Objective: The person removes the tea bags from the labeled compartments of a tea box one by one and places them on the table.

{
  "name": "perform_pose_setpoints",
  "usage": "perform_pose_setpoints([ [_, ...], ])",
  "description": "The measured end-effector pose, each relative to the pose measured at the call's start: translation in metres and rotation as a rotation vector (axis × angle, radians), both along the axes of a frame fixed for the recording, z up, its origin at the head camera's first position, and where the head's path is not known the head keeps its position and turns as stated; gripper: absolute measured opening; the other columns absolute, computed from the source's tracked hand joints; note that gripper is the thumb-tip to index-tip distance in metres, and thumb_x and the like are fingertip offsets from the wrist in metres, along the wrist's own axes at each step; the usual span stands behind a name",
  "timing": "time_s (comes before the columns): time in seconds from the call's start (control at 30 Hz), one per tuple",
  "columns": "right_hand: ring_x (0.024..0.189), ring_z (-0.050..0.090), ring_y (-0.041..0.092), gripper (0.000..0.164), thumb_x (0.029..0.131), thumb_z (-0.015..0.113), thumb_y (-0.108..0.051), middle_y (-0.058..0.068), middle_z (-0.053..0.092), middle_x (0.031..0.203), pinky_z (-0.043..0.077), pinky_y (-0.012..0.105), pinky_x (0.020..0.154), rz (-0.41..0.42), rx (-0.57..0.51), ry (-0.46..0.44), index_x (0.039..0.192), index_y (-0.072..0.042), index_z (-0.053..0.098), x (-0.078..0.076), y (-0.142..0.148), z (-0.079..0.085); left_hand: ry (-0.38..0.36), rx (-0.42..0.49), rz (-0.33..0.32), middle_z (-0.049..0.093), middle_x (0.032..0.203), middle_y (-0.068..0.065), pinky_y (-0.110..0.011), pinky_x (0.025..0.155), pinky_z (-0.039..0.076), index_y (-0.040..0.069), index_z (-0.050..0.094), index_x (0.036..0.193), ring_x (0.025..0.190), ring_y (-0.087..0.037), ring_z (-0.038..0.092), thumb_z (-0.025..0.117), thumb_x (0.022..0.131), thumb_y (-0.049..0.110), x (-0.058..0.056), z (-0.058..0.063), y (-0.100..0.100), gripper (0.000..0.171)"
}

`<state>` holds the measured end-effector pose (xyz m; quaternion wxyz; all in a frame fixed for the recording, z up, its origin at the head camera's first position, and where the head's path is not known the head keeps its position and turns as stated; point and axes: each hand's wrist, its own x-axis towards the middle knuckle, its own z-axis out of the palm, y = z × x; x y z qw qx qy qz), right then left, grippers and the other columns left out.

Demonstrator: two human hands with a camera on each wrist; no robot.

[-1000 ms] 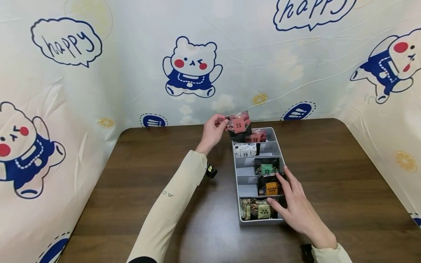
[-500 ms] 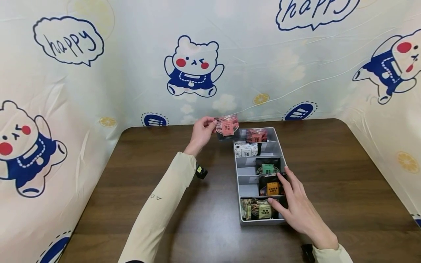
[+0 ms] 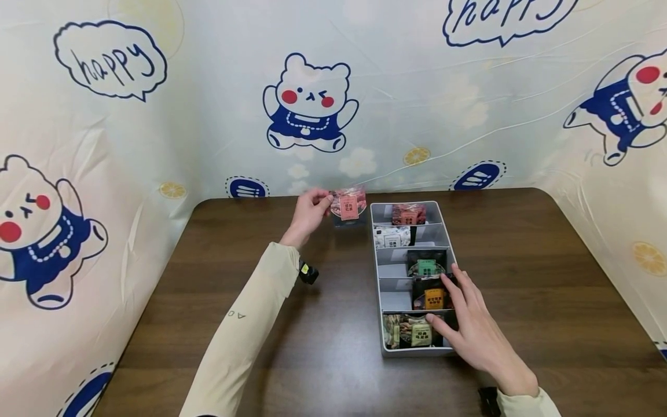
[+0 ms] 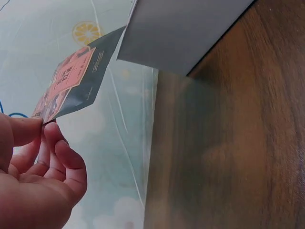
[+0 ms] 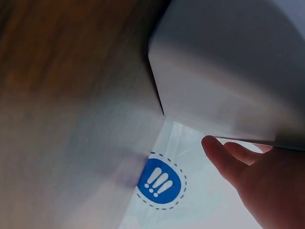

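My left hand (image 3: 306, 217) pinches a pink-and-black tea bag sachet (image 3: 348, 206) by its edge between thumb and fingers, up beside the far left corner of a grey divided box (image 3: 396, 300). In the left wrist view the sachet (image 4: 71, 81) tilts out from the fingertips, with its far corner close to the box wall (image 4: 164, 36). My right hand (image 3: 482, 339) rests at the near right rim of the box, fingers spread and fairly straight. The right wrist view shows that hand (image 5: 257, 179) below the box wall (image 5: 224, 95), its fingertips at the rim.
Inside the box, sachets stand in rows: red (image 3: 409, 214), white (image 3: 393, 237), green-labelled (image 3: 426, 265), orange-labelled (image 3: 433, 296) and olive (image 3: 421, 333). The box stands on a dark wooden table (image 3: 323, 347). A printed cloth (image 3: 219, 116) rises behind and at the sides.
My left hand has carried the sachet left and slightly down, away from over the box's far compartment. The right hand has stayed at the rim.
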<state>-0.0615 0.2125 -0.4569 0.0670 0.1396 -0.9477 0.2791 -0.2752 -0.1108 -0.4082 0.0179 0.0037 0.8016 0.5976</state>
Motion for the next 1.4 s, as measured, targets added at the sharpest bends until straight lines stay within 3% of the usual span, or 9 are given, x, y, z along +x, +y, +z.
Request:
perform_pose_setpoints([
  [0.2,0.147,0.013,0.038,0.078,0.088,0.068,-0.038,0.015,0.013,0.161,0.033,0.063,0.099,-0.004,0.001,-0.005,0.15,-0.008,0.03,0.001,0.0,0.001,-0.072,-0.035,-0.008,0.059,0.083,-0.003,-0.026,0.062,0.044,0.003,0.062,0.113,0.083,-0.034,0.058,0.055,0.099,0.019,0.0,-0.008,-0.006,0.022],
  [0.37,0.147,0.013,0.038,0.078,0.089,0.067,-0.039,0.015,0.013,0.161,0.033,0.064,0.099,-0.006,0.007,-0.01,0.15,-0.008,0.03,0.001,0.0,0.001,-0.114,-0.03,-0.018,0.059,0.085,-0.005,-0.046,0.08,0.049,0.003,0.061,0.113,0.084,-0.037,0.055,0.056,0.098,0.018,0.001,-0.02,-0.011,0.022],
  [0.43,0.147,0.013,0.038,0.078,0.089,0.067,-0.039,0.015,0.013,0.161,0.033,0.064,0.099,-0.008,0.009,-0.011,0.15,-0.008,0.03,0.001,0.0,0.001,-0.129,-0.028,-0.022,0.058,0.085,-0.005,-0.053,0.085,0.047,0.003,0.061,0.112,0.079,-0.031,0.054,0.056,0.098,0.017,0.001,-0.025,-0.013,0.021],
  [0.6,0.147,0.013,0.039,0.078,0.089,0.067,-0.039,0.015,0.012,0.161,0.033,0.064,0.099,-0.009,0.01,-0.013,0.15,-0.008,0.03,0.001,0.0,0.001,-0.141,-0.066,-0.032,0.057,0.087,-0.005,-0.042,0.075,0.048,0.003,0.062,0.111,0.07,-0.021,0.051,0.056,0.098,0.018,0.002,-0.037,-0.014,0.021],
  [0.8,0.147,0.013,0.039,0.078,0.089,0.067,-0.039,0.015,0.012,0.161,0.033,0.065,0.099,-0.01,0.01,-0.017,0.15,-0.008,0.03,0.0,0.0,0.0,-0.156,-0.102,-0.042,0.06,0.089,-0.007,-0.029,0.064,0.044,0.003,0.063,0.11,0.066,-0.019,0.051,0.057,0.098,0.019,0.003,-0.049,-0.013,0.021],
  [1.0,0.147,0.013,0.039,0.078,0.089,0.067,-0.04,0.014,0.012,0.161,0.033,0.065,0.099,-0.01,0.011,-0.018,0.15,-0.008,0.03,0.001,0.0,0.0,-0.163,-0.158,-0.055,0.065,0.1,-0.008,-0.028,0.069,0.046,0.004,0.064,0.112,0.083,-0.022,0.057,0.057,0.097,0.019,0.004,-0.053,-0.011,0.022],
  [1.1,0.147,0.013,0.039,0.078,0.089,0.067,-0.039,0.014,0.012,0.161,0.034,0.065,0.099,-0.009,0.01,-0.015,0.15,-0.008,0.03,0.0,0.0,0.0,-0.15,-0.23,-0.053,0.066,0.104,-0.011,-0.028,0.072,0.046,0.004,0.066,0.11,0.09,-0.022,0.059,0.058,0.097,0.019,0.004,-0.054,-0.01,0.022],
  [1.4,0.147,0.013,0.039,0.078,0.089,0.067,-0.039,0.014,0.012,0.162,0.033,0.064,0.099,-0.005,0.021,-0.005,0.15,-0.008,0.03,0.0,0.001,0.0,-0.098,-0.47,0.023,0.07,0.096,-0.01,-0.032,0.071,0.048,0.006,0.07,0.099,0.08,-0.021,0.06,0.06,0.093,0.023,0.005,-0.057,-0.009,0.02],
])
